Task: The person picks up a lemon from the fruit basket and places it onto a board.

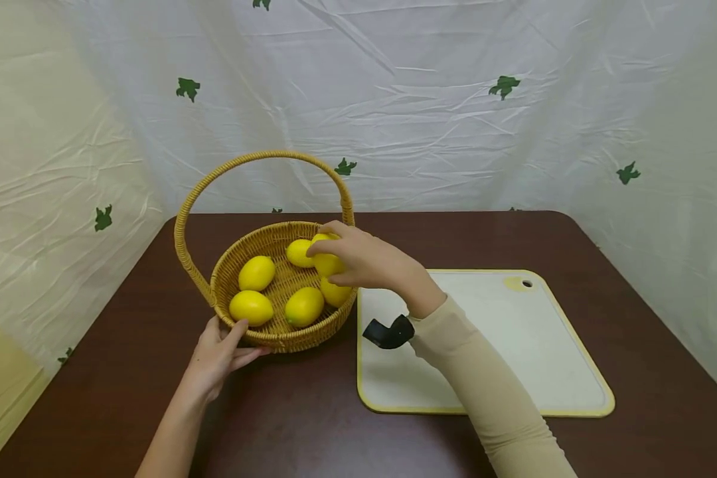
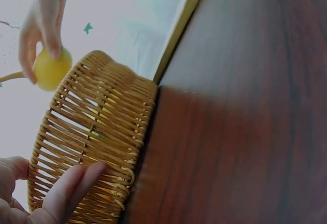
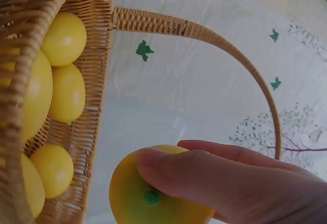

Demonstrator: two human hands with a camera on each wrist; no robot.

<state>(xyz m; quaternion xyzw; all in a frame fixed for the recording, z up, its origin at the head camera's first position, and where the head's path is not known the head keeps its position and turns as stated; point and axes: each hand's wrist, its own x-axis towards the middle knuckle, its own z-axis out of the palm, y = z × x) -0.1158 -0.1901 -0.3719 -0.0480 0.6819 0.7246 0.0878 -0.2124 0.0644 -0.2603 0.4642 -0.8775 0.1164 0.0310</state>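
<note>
A round wicker basket [image 1: 293,343] with a tall arched handle stands on the table, several yellow lemons [image 1: 257,273] lying inside it. My left hand [image 1: 218,355] grips the basket's near left side, thumb at the rim and fingers against the outer wall; the left wrist view shows those fingers [image 2: 76,188] on the weave. Over the basket's right side, my right hand [image 1: 370,259] holds a lemon [image 3: 153,198] between thumb and fingers. In the left wrist view that lemon is above the rim. Its green stem end faces the right wrist camera.
A white cutting board [image 1: 514,345] with a yellow edge lies to the right of the basket, under my right forearm. The dark brown table [image 1: 311,411] carries both. Behind it hangs a white curtain [image 1: 430,133] with green leaf shapes.
</note>
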